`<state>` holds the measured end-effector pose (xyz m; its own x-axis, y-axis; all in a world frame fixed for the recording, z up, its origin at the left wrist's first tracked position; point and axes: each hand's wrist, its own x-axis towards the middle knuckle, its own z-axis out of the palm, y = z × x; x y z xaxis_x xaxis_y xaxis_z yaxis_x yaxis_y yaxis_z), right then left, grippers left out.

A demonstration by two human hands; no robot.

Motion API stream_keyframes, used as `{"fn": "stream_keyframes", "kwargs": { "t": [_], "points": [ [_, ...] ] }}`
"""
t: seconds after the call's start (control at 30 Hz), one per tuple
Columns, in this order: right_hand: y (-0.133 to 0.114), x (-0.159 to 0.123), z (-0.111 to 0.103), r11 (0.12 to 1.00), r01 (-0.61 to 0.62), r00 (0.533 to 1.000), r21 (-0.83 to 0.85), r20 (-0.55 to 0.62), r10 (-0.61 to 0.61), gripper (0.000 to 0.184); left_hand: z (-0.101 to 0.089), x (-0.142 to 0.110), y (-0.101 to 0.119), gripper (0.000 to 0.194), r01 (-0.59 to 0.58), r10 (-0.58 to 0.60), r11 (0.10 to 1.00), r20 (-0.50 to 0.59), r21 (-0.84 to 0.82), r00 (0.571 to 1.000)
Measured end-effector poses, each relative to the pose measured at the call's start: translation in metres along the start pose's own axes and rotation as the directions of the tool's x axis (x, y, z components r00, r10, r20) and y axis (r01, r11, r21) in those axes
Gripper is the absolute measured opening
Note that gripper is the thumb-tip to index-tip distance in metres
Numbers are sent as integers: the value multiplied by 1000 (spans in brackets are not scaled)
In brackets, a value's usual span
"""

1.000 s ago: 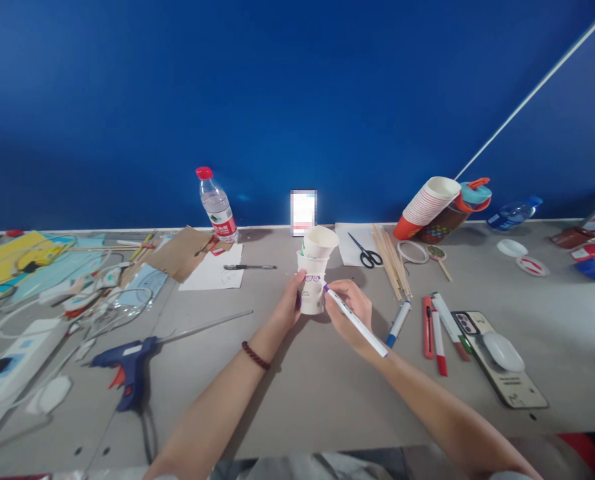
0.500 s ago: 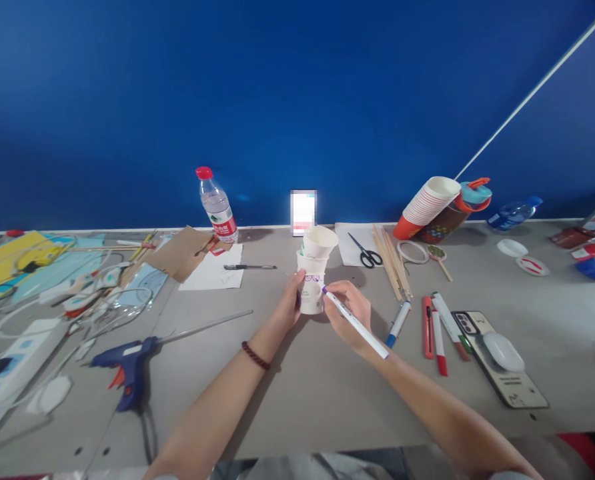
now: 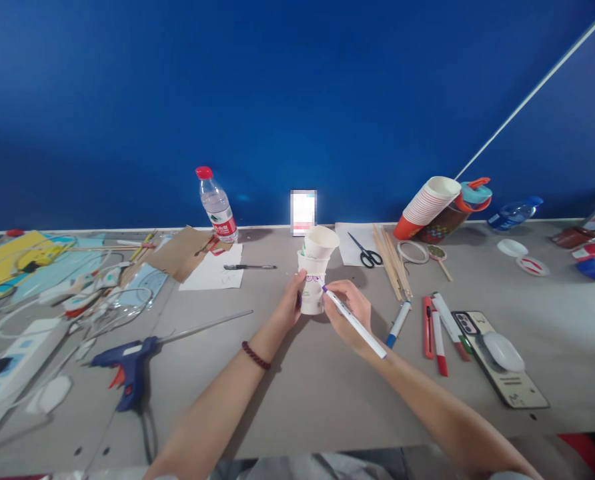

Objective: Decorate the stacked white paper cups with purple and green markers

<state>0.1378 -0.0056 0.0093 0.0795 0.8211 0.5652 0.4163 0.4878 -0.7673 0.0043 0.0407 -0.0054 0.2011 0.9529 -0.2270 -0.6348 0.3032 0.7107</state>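
White paper cups (image 3: pixel 312 293) are joined in an hourglass-like stack, with purple curved lines drawn round the middle. My left hand (image 3: pixel 291 300) is closed round the left side of the stack. The top cup (image 3: pixel 321 243) tilts a little to the right, its mouth facing up. In my right hand (image 3: pixel 351 308) is a white marker with a purple tip (image 3: pixel 357 323), gripped like a pen. Its tip meets, or nearly meets, the cup wall beside the purple lines. My left fingertips are hidden behind the cups.
A blue glue gun (image 3: pixel 133 365) and a power strip (image 3: pixel 17 370) lie at left. Near the wall stand a water bottle (image 3: pixel 218 210) and a lit phone (image 3: pixel 304 213). Scissors (image 3: pixel 366 253), wooden sticks (image 3: pixel 392 263), a blue-capped marker (image 3: pixel 398 324), a red cutter (image 3: pixel 428 327) and stacked cups (image 3: pixel 427 207) are at right.
The cup stack has shifted very slightly to the right. The marker's rear end has moved a little to the left, with the tip still by the purple lines.
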Motion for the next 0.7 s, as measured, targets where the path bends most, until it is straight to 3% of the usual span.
{"fn": "stream_keyframes", "kwargs": {
  "t": [0.7],
  "points": [
    [0, 0, 0, 1000, -17, 1000, -5, 0, 17, 10, 0, -1, 0, 46, 6, -6, 1000, 7, -9, 1000]
  ]
}}
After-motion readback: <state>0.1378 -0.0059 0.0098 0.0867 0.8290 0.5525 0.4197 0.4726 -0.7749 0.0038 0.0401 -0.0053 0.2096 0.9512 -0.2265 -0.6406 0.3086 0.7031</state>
